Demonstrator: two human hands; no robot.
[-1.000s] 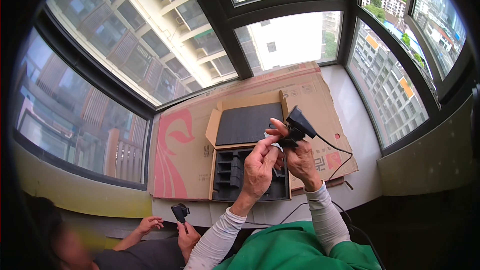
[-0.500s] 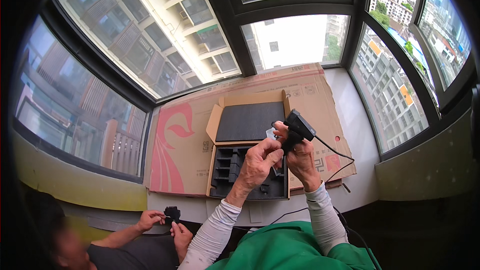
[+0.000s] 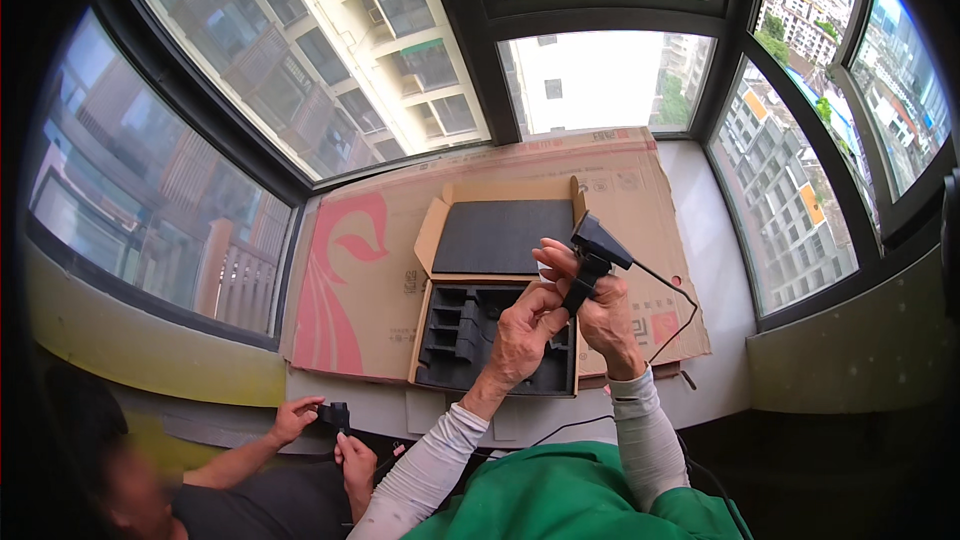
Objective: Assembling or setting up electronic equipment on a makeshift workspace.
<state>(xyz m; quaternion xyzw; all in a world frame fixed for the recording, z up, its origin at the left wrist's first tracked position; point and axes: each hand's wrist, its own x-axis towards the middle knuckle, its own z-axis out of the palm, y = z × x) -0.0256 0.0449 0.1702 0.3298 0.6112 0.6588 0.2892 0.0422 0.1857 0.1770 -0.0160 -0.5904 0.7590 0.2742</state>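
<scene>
My left hand [image 3: 525, 332] is closed, thumb and fingers pinching the lower end of a black strap [image 3: 582, 288]. The strap runs up to a small black boxy device [image 3: 600, 242] with a black cable [image 3: 672, 282] trailing from its right end. My right hand [image 3: 610, 315] is at the device and strap, which lie across it; some of its fingers reach out left behind the strap. Whether the strap loops fully round that hand cannot be made out. Below both hands stands an open cardboard box [image 3: 416, 335] with a black foam insert [image 3: 455, 325] of several compartments.
The box rests on a large flat cardboard carton [image 3: 350, 340] with pink print, on a white ledge [image 3: 725, 340] under windows. At lower left another person's hands [image 3: 355, 460] hold a similar black device [image 3: 333, 414]. A cable [image 3: 575, 427] runs by my waist.
The strap now stretches more plainly between my hands, and the device sits slightly more upright. The other person's device has tilted and shifted a little left.
</scene>
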